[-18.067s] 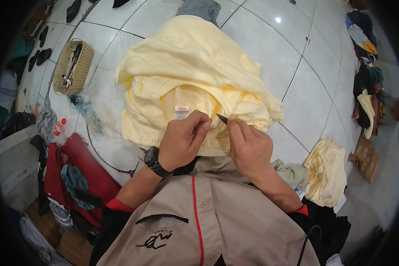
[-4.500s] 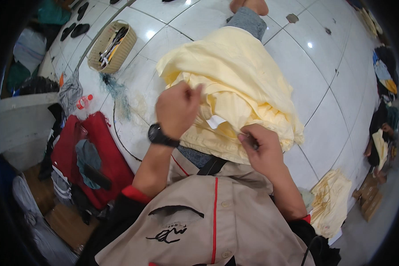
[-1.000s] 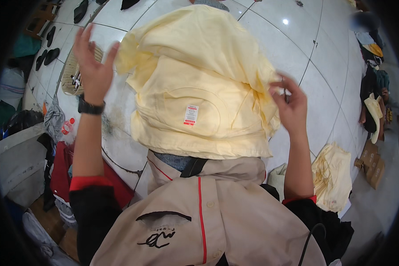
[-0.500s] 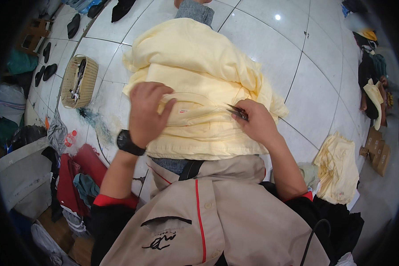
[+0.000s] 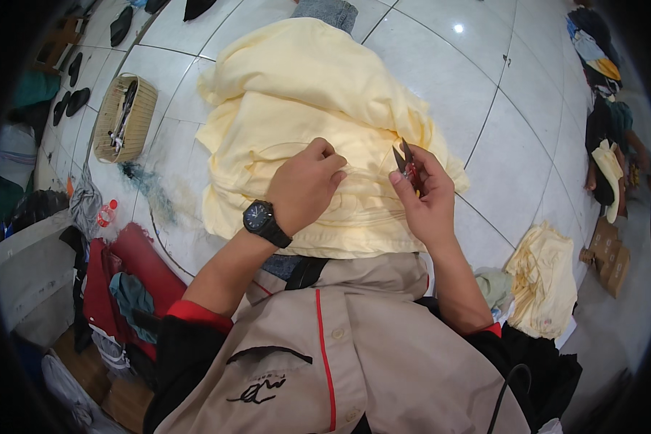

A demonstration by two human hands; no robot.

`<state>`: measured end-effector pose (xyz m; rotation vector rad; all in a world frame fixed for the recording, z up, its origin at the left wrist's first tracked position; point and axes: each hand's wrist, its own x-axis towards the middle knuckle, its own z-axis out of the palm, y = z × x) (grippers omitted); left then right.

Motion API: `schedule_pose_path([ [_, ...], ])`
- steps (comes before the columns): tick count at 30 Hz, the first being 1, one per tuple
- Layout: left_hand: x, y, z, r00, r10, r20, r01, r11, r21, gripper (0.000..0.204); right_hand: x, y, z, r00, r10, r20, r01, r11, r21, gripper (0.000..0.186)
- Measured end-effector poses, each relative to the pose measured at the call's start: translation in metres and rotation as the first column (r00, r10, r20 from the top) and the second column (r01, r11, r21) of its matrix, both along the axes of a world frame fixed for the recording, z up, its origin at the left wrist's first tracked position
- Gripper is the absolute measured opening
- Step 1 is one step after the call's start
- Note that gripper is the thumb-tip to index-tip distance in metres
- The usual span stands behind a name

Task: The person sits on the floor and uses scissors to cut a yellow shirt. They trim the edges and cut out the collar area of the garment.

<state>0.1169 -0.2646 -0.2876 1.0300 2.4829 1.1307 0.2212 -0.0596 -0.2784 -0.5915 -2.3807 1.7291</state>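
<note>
A pale yellow garment (image 5: 304,65) lies bunched across my lap, its folds running from side to side. My left hand (image 5: 307,181), with a black watch at the wrist, is over the middle of the cloth, its fingers drawn together in a pinch. What sits between those fingertips is too small to make out. To its right my right hand (image 5: 427,192) holds small thread snips (image 5: 406,163) with dark blades and a red part near the palm. The blades point up and stand apart, just above the cloth.
A cream basket (image 5: 146,119) with tools stands on the tiled floor at the left. Folded yellow garments (image 5: 546,282) lie at the right, near a cardboard box (image 5: 606,257). Dark red cloth (image 5: 141,267) and a clear bottle (image 5: 107,213) are at the lower left.
My left hand has moved right and closed from a loose, open shape into a pinch. The snips in my right hand have turned from pointing left to pointing up.
</note>
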Motion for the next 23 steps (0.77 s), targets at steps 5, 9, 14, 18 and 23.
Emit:
schedule_pose_path([
  [5, 0.005, 0.0, -0.011, 0.983, -0.022, -0.181, -0.004, 0.99, -0.138, 0.006, -0.005, -0.009, -0.002, 0.992, 0.046, 0.114, -0.023, 0.98, -0.2, 0.043],
  [9, 0.003, -0.001, -0.012, 0.989, 0.008, -0.144, -0.026, 0.992, -0.125, 0.008, -0.004, -0.003, 0.004, 0.963, 0.188, 0.193, -0.219, 0.963, 0.155, 0.032],
  [14, 0.001, -0.003, -0.009, 0.996, 0.06, -0.067, -0.067, 0.992, -0.106, 0.009, -0.009, -0.012, 0.024, 0.934, 0.243, 0.262, -0.324, 0.885, 0.334, 0.02],
  [18, 0.002, -0.001, 0.0, 0.995, 0.096, -0.037, -0.1, 0.989, -0.113, 0.009, -0.01, -0.013, 0.03, 0.919, 0.269, 0.287, -0.376, 0.817, 0.438, 0.019],
  [23, 0.001, -0.004, -0.01, 0.994, 0.112, -0.011, -0.113, 0.988, -0.11, 0.011, -0.01, -0.014, 0.032, 0.911, 0.28, 0.303, -0.396, 0.799, 0.452, 0.018],
])
